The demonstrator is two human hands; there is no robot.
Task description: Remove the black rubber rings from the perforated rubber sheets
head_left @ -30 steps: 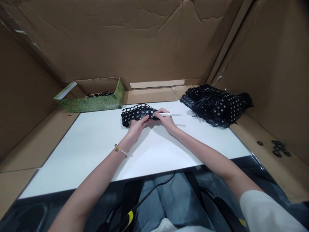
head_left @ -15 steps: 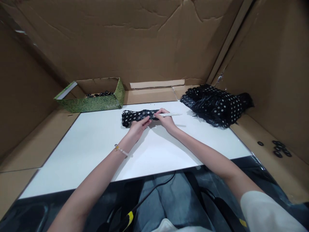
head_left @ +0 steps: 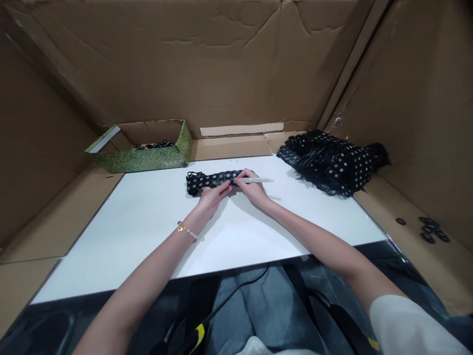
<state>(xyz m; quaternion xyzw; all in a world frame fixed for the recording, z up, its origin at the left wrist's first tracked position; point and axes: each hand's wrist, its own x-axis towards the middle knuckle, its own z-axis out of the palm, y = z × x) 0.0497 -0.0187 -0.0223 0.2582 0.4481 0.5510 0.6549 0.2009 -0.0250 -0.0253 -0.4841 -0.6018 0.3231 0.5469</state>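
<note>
A black sheet strip with rows of round white-looking holes [head_left: 210, 180] lies on the white board [head_left: 148, 222], its left end curled and lacy. My left hand [head_left: 214, 195] pinches the strip's near edge, thumb on top and fingers partly beneath. Between the fingers of my right hand [head_left: 253, 190] is a slim white pen-like tool [head_left: 260, 180], held nearly level, its blunt end pointing right. The tool's working tip is at the strip, close to my left thumb; the exact contact is hidden by my fingers.
A green patterned cardboard box [head_left: 148, 160] with small black rings [head_left: 162, 144] stands back left. A heap of black dotted sheets [head_left: 332, 160] lies back right. Several loose black rings [head_left: 432, 229] rest on the cardboard at right. Cardboard walls [head_left: 236, 74] enclose the board.
My right hand has shifted slightly toward me, and the white tool's free end has dropped a little and moved left. My left hand keeps its grip on the strip.
</note>
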